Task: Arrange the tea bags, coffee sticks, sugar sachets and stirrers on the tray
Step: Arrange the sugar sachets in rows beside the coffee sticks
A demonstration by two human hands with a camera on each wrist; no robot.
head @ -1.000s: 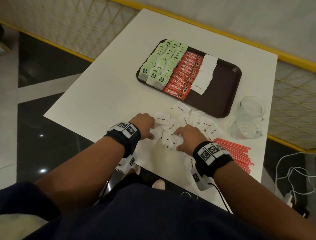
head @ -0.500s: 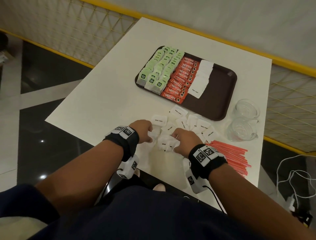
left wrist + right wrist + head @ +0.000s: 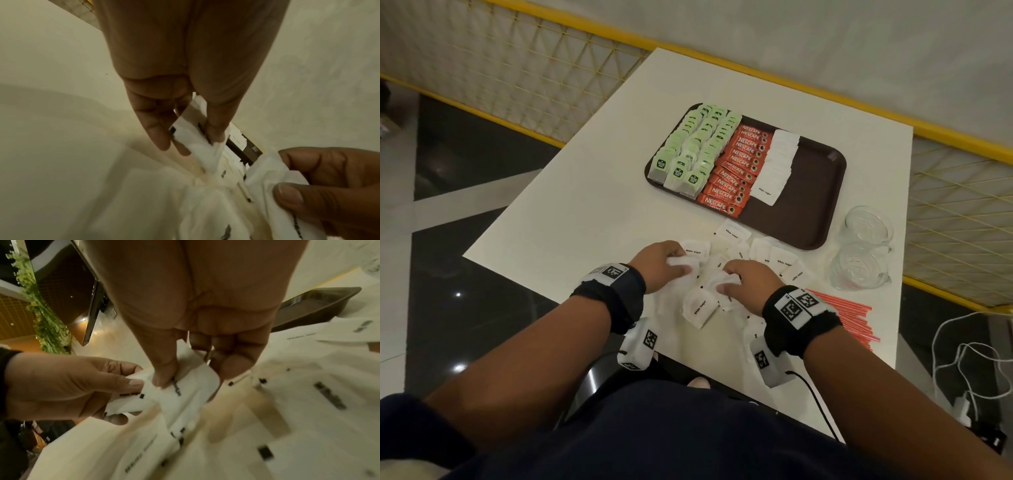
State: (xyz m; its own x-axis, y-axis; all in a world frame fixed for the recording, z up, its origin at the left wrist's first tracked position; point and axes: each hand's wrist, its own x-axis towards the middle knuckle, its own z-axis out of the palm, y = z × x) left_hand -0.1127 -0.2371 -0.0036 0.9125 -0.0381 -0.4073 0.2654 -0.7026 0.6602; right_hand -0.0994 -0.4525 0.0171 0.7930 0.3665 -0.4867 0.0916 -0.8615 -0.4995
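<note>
A brown tray (image 3: 808, 192) on the white table carries rows of green tea bags (image 3: 695, 150), orange coffee sticks (image 3: 736, 168) and a row of white sugar sachets (image 3: 777, 164). Several loose sugar sachets (image 3: 732, 233) lie scattered near the table's front edge. My left hand (image 3: 671, 262) pinches a small stack of sachets (image 3: 199, 146) between thumb and fingers. My right hand (image 3: 736, 281) pinches another sachet (image 3: 185, 386) just beside it. Red stirrers (image 3: 852, 315) lie at the front right, partly hidden by my right wrist.
Two clear glass cups (image 3: 866, 246) stand right of the tray, near the table's right edge. A yellow mesh railing (image 3: 962, 212) borders the table at the back and right. White cables (image 3: 969, 356) lie on the floor to the right.
Both hands stayed over the loose sachet pile, drawing sachets together and lifting them slightly. The camera view shifted a little; the tray's contents are the same.
</note>
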